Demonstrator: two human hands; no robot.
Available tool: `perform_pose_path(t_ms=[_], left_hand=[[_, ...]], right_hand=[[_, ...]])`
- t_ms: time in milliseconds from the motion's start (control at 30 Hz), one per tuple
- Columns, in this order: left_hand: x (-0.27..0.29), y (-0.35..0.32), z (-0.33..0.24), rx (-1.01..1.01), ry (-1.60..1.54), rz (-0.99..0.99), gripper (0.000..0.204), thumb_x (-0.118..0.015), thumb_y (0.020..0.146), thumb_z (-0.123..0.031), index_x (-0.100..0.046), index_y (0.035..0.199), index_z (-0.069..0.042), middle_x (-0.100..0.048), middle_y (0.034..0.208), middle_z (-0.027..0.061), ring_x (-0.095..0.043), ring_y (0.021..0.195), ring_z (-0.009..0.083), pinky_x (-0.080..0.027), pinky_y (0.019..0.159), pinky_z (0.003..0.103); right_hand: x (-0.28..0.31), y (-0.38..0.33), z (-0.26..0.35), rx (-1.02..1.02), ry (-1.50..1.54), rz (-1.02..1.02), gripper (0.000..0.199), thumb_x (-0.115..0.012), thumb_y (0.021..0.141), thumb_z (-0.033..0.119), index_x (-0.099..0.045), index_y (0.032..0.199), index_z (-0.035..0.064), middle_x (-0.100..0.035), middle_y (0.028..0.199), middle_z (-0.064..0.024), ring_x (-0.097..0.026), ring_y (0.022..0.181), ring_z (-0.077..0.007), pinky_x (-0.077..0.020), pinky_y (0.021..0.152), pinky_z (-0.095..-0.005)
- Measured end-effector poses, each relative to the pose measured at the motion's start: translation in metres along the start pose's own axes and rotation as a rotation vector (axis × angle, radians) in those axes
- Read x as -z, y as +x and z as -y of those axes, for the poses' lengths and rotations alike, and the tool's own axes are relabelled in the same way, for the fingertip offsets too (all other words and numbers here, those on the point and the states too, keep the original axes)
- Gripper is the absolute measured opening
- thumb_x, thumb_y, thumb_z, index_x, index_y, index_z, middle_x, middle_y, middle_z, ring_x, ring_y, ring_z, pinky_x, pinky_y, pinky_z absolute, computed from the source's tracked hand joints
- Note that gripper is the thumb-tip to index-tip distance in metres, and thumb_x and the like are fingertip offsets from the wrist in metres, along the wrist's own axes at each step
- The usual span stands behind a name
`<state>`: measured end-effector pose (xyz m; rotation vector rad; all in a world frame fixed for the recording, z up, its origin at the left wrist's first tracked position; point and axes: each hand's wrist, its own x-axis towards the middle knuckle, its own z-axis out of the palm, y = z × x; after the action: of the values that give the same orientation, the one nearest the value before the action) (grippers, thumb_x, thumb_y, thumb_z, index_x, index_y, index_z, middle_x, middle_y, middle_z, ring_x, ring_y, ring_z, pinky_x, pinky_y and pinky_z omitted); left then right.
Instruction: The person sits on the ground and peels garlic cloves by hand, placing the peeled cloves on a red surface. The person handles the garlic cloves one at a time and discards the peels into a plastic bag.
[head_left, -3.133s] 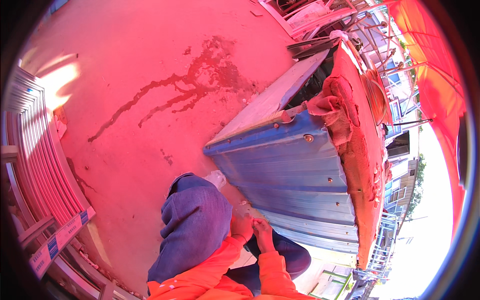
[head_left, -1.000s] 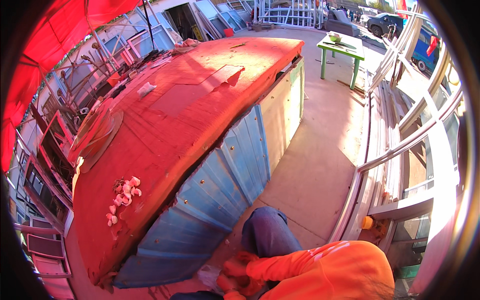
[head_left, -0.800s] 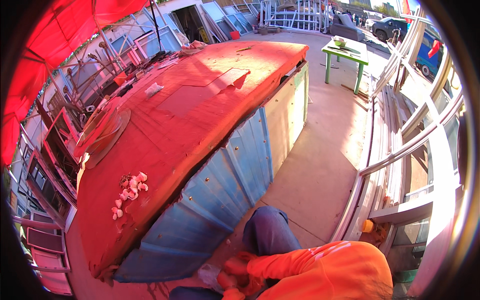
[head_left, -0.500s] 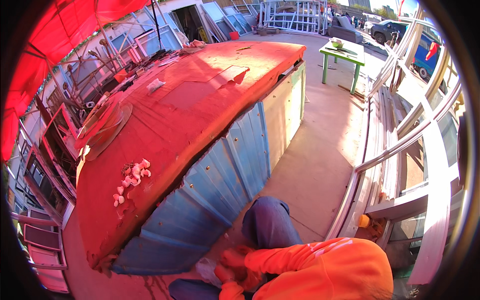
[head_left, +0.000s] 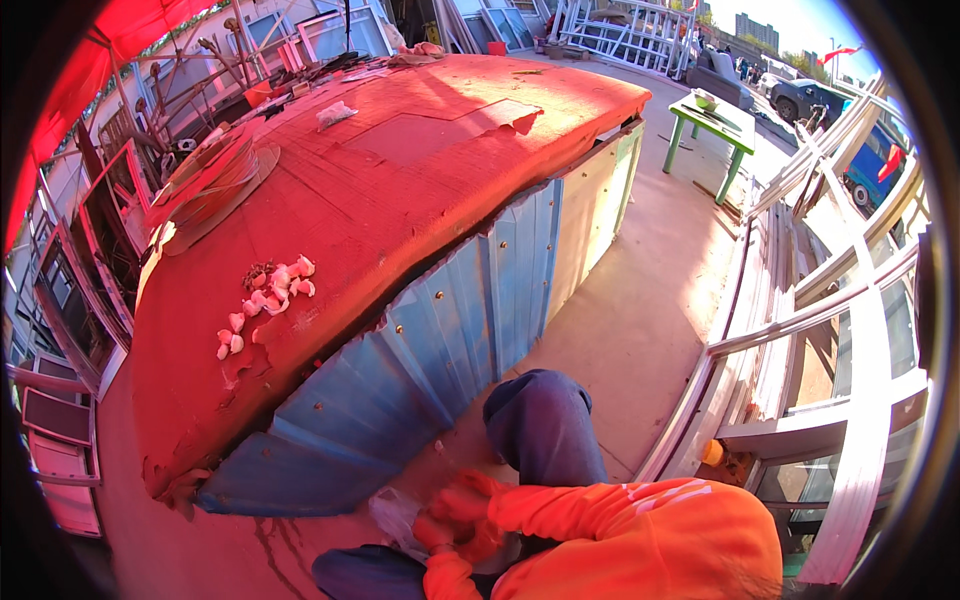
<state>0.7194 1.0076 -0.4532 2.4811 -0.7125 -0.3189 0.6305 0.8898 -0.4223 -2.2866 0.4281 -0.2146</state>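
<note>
Low beside the blue metal-sided table, my two hands are close together in front of my bent knees. My left hand [head_left: 434, 533] is closed on a clear plastic bag [head_left: 396, 514], which bunches out past its fingers. Touching it from just above, my right hand [head_left: 466, 499] has its fingers curled in; whatever they hold is hidden. Up on the red tabletop [head_left: 330, 240], near its left end, lies a small row of pale pieces [head_left: 281, 284] that look like garlic bulbs and cloves, with dark dry scraps beside them.
Blue corrugated sheeting [head_left: 400, 370] walls the table's near side. White window frames [head_left: 860, 400] lean along the right. A green-legged small table [head_left: 715, 118] holds a bowl farther off. On the left are more frames [head_left: 65, 415] and a coil of flat strip [head_left: 215, 175].
My view has tilted and shifted, so the table sits higher and further left. Both hands stay together at the bag, and more of the bag shows.
</note>
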Motion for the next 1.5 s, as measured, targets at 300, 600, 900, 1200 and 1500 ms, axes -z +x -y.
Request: perform_pose_path(t_ms=[300, 600, 900, 1200, 1500], left_hand=[[-0.027, 0.012, 0.049, 0.122, -0.987, 0.152, 0.04, -0.082, 0.075, -0.002, -0.059, 0.108, -0.008, -0.067, 0.105, 0.0031, -0.063, 0.093, 0.0118, -0.054, 0.08, 0.028], [0.003, -0.001, 0.029, 0.173, -1.03, 0.017, 0.043, -0.081, 0.079, -0.001, -0.061, 0.116, -0.003, -0.065, 0.11, 0.0023, -0.062, 0.099, 0.0125, -0.051, 0.088, 0.027], [0.01, -0.007, 0.027, 0.122, -0.698, 0.018, 0.052, -0.083, 0.074, -0.009, -0.064, 0.121, 0.0, -0.068, 0.115, 0.0118, -0.065, 0.106, 0.021, -0.052, 0.094, 0.033], [0.018, -0.013, 0.009, 0.073, -0.622, 0.106, 0.046, -0.078, 0.079, -0.016, -0.065, 0.12, 0.0, -0.072, 0.108, 0.0172, -0.071, 0.098, 0.0271, -0.054, 0.085, 0.036], [0.02, -0.014, 0.006, 0.018, -0.613, 0.094, 0.05, -0.081, 0.077, -0.017, -0.064, 0.121, 0.002, -0.071, 0.108, 0.0198, -0.07, 0.1, 0.0315, -0.053, 0.087, 0.039]], right_hand=[[-0.029, 0.018, -0.039, -0.161, 0.515, -0.22, 0.006, -0.064, 0.087, 0.006, -0.067, 0.089, 0.0007, -0.068, 0.084, -0.0157, -0.067, 0.08, -0.0263, -0.0519, 0.072, -0.039], [-0.045, 0.01, -0.044, -0.27, 0.471, -0.093, 0.009, -0.068, 0.082, -0.003, -0.06, 0.079, 0.0014, -0.068, 0.083, -0.0109, -0.066, 0.079, -0.0222, -0.0524, 0.069, -0.0349], [-0.018, 0.022, -0.015, -0.238, 0.516, -0.116, 0.009, -0.067, 0.09, 0.005, -0.066, 0.093, -0.0032, -0.067, 0.085, -0.0077, -0.066, 0.075, -0.015, -0.0525, 0.064, -0.0314], [-0.025, 0.024, -0.016, -0.131, 0.598, 0.005, 0.007, -0.063, 0.096, 0.005, -0.062, 0.093, -0.0013, -0.065, 0.081, -0.005, -0.062, 0.07, -0.0098, -0.0503, 0.059, -0.0265], [-0.041, 0.025, -0.026, -0.235, 0.805, -0.086, 0.01, -0.066, 0.092, 0.009, -0.067, 0.089, 0.0002, -0.068, 0.075, -0.009, -0.064, 0.068, -0.0167, -0.0505, 0.063, -0.0328]])
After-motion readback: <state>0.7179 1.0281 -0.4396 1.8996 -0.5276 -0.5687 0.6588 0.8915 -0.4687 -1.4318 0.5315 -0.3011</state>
